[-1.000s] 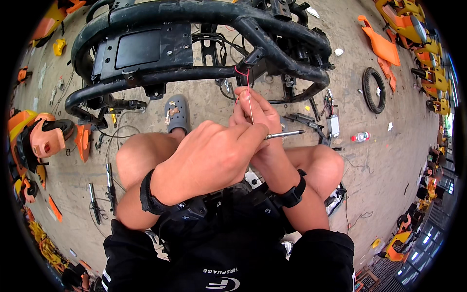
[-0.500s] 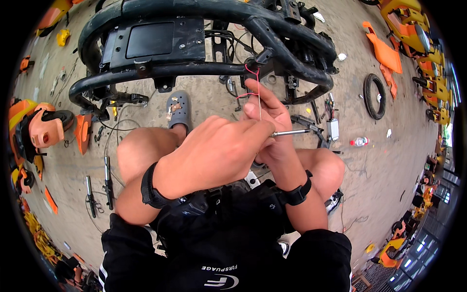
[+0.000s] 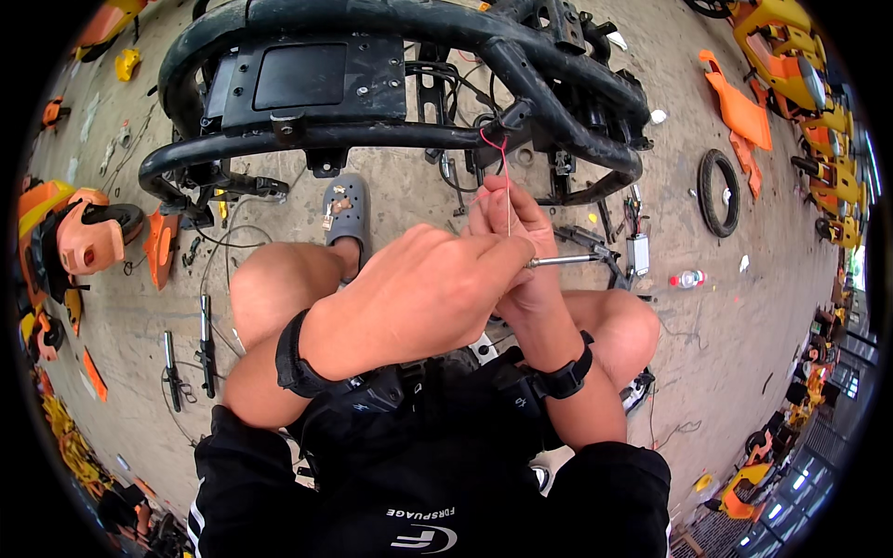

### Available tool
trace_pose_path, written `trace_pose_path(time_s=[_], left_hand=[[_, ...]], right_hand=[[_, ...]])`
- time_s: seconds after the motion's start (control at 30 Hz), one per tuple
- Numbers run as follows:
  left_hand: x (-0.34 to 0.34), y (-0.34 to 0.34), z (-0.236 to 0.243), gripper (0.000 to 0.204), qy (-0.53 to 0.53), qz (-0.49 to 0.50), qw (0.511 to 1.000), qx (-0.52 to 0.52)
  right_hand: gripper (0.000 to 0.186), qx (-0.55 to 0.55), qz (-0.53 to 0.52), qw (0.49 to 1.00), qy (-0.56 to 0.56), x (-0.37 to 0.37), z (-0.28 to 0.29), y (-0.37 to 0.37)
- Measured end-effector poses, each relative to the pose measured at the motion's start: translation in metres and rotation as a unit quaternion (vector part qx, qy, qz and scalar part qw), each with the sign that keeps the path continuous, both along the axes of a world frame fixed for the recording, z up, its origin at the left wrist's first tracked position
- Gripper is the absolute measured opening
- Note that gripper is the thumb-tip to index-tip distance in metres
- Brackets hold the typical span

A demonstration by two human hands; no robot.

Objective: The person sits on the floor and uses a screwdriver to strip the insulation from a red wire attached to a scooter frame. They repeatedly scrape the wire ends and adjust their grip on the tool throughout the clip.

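Note:
A thin red cord (image 3: 503, 153) hangs from the black tubular vehicle frame (image 3: 400, 137) and runs down, looking pale, to my hands. My left hand (image 3: 430, 279) is closed around the cord's lower end and a slim metal rod (image 3: 566, 261), like a screwdriver shaft. The rod points right; its other end is hidden in the fist. Just beyond, my right hand (image 3: 523, 244) has its fingers curled and pressed together at the cord, partly covered by the left hand.
Black cables (image 3: 448, 84) hang inside the frame. On the floor lie two shock absorbers (image 3: 206, 346) at left, a silver box with wires (image 3: 637, 253), a bottle (image 3: 688, 279), a tyre (image 3: 717, 193) and an orange panel (image 3: 741, 104) at right. Yellow scooters (image 3: 777, 56) stand along the far right.
My right fingers have curled in around the cord, and the red loop that stuck out to the left is drawn in. My left hand still grips the rod.

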State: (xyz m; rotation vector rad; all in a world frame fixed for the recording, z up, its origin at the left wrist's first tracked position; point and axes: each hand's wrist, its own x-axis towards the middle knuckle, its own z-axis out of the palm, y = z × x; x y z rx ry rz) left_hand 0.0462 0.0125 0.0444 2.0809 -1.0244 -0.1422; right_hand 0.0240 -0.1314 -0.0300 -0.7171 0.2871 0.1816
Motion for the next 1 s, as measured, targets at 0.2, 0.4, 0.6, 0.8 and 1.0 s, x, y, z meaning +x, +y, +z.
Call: trace_pose_path(time_s=[0.2,0.4,0.6,0.8,1.0], left_hand=[[0.0005,0.0003,0.001,0.019,-0.007,-0.002,1.0,-0.002],[0.0008,-0.0014,0.0008,0.02,-0.006,-0.004,1.0,-0.012],[0.0005,-0.0013,0.003,0.021,-0.012,0.001,1.0,-0.02],[0.0007,-0.0001,0.0042,0.022,-0.014,-0.003,1.0,-0.013],[0.0006,-0.0013,0.0023,0.022,-0.016,0.0,1.0,-0.027]], right_hand=[[0.019,0.013,-0.011,1.0,0.014,-0.0006,0.0015,0.0005],[0.023,-0.029,-0.012,0.999,0.018,0.0006,0.008,0.0051],[0.024,-0.029,-0.008,0.999,0.012,0.0019,0.0092,0.0059],[0.025,-0.025,-0.001,1.0,0.008,0.0031,0.0081,0.0044],[0.026,-0.031,-0.017,0.999,0.031,0.0055,0.0094,0.0067]])
